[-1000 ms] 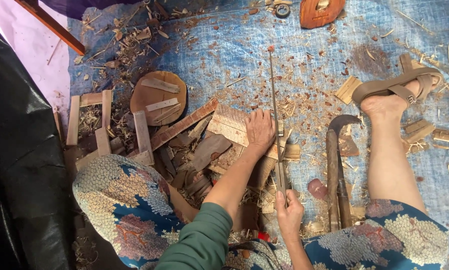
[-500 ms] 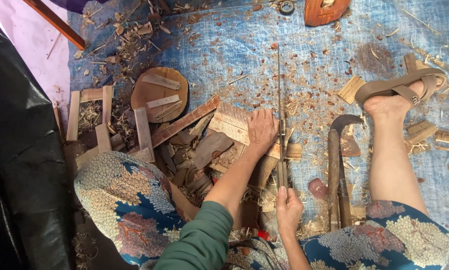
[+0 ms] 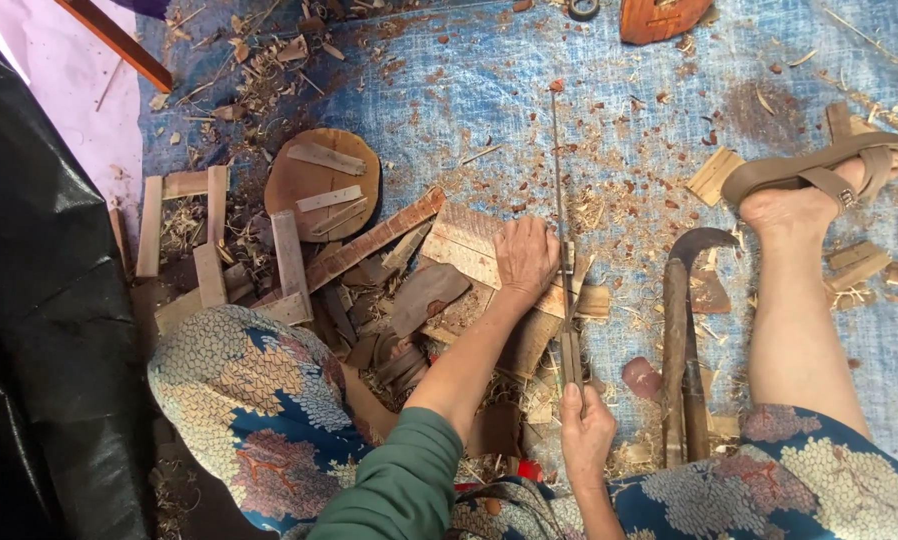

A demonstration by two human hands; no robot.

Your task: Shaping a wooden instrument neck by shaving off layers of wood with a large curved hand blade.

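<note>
Head view, looking down: we sit on a blue tarp [image 3: 489, 90] w/ wood scraps all round. Our left hand [image 3: 525, 258] lies palm-down, fingers spread and flat, pressing on a pale wooden board [image 3: 469, 243]; it grips nothing, just bears on the board's right end. Our right hand [image 3: 586, 428], nearer us than the board, is closed tight round the handle of a long thin saw blade [image 3: 559, 190]. The blade runs away from us, passing just right of the board and touching the left hand's fingertips; its tip reaches well beyond the board. Whether the teeth bite into the wood, we cannot tell.

Right of the board, near it, 2 curved metal tools w/ dark handles [image 3: 684, 340] lie side by side on the tarp. Further right, our bare leg stretches out, the foot in a brown sandal [image 3: 819, 172]. Left of the board, a long reddish strip [image 3: 369, 243] slants beside it, and beyond that sits a round wooden disc [image 3: 321, 185] w/ 3 small slats on top. Left again, pale sticks form a rough frame [image 3: 184, 240]. Shavings and sawdust lie thick round the board.
</note>
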